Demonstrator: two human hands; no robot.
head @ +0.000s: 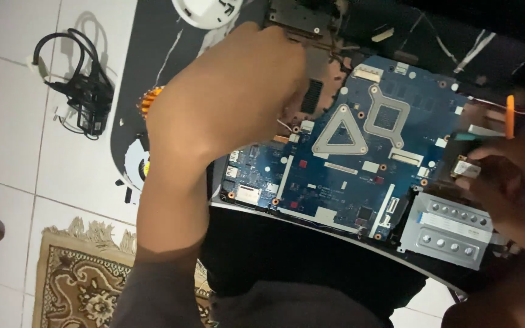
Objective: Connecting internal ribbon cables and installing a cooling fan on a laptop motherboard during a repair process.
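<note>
An opened laptop base is lying across the middle of the frame, and its blue circuit board (347, 164) is showing bare, with its long axis running from the lower left toward the upper right of the picture. The left hand (244, 91) is reaching in from the lower left and is resting at the board's upper left corner, by the dark vent and a small white connector there; its fingers are curling downward, but the back of the hand is covering the tips, so whether they are pinching anything cannot be told. The right hand (511, 176) is coming in from the right edge, in shadow, and is closing on a slim teal-tipped tool (472, 137) that is pointing left toward the board's right edge, just above a small white card (466, 168). The board is therefore lying between the two hands, to the right of the left hand and to the left of the right one, with the left hand touching it and the right hand just beside it.

A silver drive caddy (448, 234) is sitting at the lower right of the board. An orange pry stick (510, 115) is standing near the right edge. At the upper left, a black power adapter (86, 97) with its cable is lying on the white tiled floor (7, 121), and a patterned rug (80, 285) is showing at the lower left. The laptop's far edge is cut off at the top.
</note>
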